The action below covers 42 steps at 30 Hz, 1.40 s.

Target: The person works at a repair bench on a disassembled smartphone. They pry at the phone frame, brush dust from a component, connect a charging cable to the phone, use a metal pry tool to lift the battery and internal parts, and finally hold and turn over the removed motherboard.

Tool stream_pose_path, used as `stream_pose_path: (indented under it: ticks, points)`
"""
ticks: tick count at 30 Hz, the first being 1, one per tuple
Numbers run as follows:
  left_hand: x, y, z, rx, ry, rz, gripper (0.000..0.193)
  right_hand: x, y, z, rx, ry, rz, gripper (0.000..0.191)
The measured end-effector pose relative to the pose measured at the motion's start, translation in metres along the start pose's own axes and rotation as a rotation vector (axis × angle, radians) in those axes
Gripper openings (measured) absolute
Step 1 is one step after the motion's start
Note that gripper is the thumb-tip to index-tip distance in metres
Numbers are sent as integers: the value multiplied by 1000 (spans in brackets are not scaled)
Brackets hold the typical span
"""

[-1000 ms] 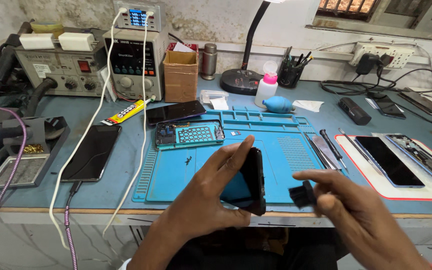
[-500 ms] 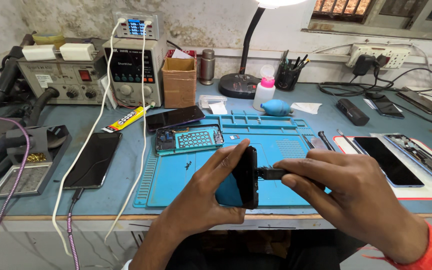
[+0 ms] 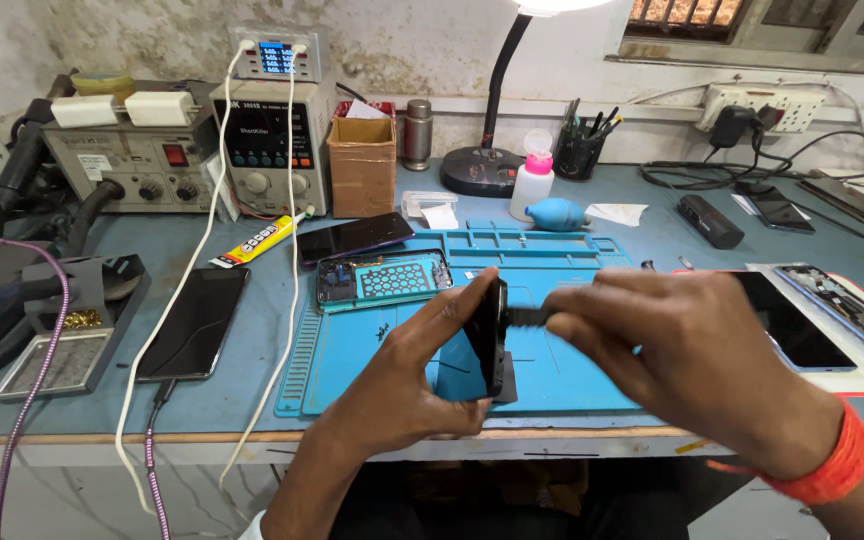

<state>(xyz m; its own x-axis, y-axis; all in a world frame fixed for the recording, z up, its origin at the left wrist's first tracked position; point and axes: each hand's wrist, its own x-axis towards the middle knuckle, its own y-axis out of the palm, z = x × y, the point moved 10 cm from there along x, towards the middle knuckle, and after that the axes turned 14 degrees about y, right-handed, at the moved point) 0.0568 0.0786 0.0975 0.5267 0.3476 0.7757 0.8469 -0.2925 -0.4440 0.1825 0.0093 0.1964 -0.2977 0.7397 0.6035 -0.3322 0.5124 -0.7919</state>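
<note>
Phone (image 3: 489, 335) upright in left hand (image 3: 407, 385); right hand (image 3: 692, 365) touching its edge.

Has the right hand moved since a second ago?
Yes. The right hand has moved left over the blue mat, from near its right corner up to the phone held in the left hand.

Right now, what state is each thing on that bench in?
Left hand: grip closed around the dark phone, held on edge.
Right hand: pinches a thin dark tool against the phone's side.
Phone on charge: flat, screen dark, cable plugged in.
Opened phone: flat on the blue mat, insides exposed.
Meter display: lit.
</note>
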Motion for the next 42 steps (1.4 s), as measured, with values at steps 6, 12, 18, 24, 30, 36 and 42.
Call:
stream_pose_path:
  ticks: [6,12,18,24,30,36,42]
  points:
    - [2,-2,-2,-5,20,-10,111,2,5,-3,4,2,19,15]
    - [2,-3,1,30,14,-16,110,3,5,-3,29,-20,-5,13]
    - [3,-4,-3,75,77,-21,113,8,6,-1,-11,-52,-26,15]
    - [2,-6,5,2,27,-46,111,10,5,5,-35,-64,-23,16]
    - [0,-2,7,-43,-23,-20,110,3,15,11,41,-140,86,16]
    - [1,-2,5,-30,5,-23,111,-4,20,9,120,-153,165,17]
    - [2,-3,-1,25,72,-39,111,9,3,-5,133,-76,30,16]
